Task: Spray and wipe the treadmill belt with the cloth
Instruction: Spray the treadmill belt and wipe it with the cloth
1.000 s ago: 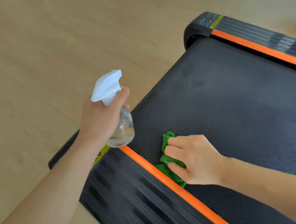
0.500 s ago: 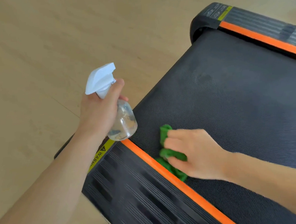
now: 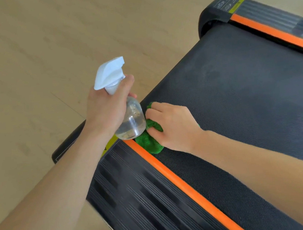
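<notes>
The black textured treadmill belt (image 3: pixel 235 94) runs across the right half of the view. My right hand (image 3: pixel 173 127) grips a bunched green cloth (image 3: pixel 149 142) and presses it on the belt right beside the near orange side strip (image 3: pixel 178 183). My left hand (image 3: pixel 105 109) holds a clear spray bottle (image 3: pixel 131 121) with a white trigger head by its neck, above the treadmill's rear corner. The bottle's base hangs just over the cloth and hides part of it.
A black ribbed side rail (image 3: pixel 135 202) lies along the near side, with a yellow warning label by my left wrist. A second orange strip and ribbed rail (image 3: pixel 273 29) border the far side. Light wooden floor (image 3: pixel 44 59) surrounds the treadmill's end.
My right hand has slid the cloth toward the belt's rear end, up to the spray bottle. My left hand with the bottle has held its place.
</notes>
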Action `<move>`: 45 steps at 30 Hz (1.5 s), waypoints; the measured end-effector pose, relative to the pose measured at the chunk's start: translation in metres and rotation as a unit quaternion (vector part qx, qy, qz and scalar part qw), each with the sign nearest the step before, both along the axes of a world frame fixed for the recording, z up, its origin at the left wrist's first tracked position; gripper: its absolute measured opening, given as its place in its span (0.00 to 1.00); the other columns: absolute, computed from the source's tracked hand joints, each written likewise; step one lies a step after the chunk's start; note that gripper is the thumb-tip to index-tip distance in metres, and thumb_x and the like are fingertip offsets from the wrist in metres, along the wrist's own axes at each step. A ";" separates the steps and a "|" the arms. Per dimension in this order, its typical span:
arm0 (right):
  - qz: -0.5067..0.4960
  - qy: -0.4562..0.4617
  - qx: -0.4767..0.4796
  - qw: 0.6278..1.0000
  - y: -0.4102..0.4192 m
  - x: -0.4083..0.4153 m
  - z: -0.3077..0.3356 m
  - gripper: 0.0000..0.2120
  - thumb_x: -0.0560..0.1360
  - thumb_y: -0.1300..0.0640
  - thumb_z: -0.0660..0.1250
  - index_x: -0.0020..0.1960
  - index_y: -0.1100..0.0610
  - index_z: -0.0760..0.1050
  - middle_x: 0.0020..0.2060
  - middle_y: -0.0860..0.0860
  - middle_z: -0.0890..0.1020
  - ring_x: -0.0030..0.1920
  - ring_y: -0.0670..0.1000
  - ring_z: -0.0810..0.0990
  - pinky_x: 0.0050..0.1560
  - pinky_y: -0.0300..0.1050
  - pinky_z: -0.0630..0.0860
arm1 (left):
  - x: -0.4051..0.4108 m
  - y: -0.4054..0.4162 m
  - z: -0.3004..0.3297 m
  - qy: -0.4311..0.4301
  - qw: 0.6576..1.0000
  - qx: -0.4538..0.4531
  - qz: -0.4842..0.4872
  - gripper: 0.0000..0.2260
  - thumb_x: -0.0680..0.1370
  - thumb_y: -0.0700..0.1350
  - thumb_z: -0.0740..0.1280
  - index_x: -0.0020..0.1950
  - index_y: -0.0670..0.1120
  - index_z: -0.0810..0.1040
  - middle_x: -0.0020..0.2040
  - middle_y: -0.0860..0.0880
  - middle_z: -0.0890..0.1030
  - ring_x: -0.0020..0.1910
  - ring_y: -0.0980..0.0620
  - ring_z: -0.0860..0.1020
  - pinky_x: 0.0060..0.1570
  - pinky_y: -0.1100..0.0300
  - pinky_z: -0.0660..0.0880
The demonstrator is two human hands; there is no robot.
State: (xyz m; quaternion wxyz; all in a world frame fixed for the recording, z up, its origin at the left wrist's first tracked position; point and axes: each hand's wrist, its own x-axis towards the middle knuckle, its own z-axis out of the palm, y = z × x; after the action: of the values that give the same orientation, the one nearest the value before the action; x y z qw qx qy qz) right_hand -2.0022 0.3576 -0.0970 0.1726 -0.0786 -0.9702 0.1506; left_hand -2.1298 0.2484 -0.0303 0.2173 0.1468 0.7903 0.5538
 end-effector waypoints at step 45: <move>-0.428 -0.038 0.033 0.902 0.158 0.041 -0.007 0.09 0.79 0.49 0.59 0.45 0.54 0.68 0.40 0.49 0.73 0.41 0.58 0.76 0.37 0.47 0.65 | 0.036 0.050 0.004 0.105 0.968 -0.160 -0.164 0.29 0.69 0.67 0.64 0.43 0.39 0.82 0.39 0.41 0.86 0.40 0.38 0.81 0.45 0.44 0.79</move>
State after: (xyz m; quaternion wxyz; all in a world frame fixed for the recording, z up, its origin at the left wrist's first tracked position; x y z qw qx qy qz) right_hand -1.9608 0.5153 -0.1040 0.1864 -0.4865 -0.8531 0.0268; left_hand -2.0933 0.2988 -0.0263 0.2415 0.2949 0.8522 0.3586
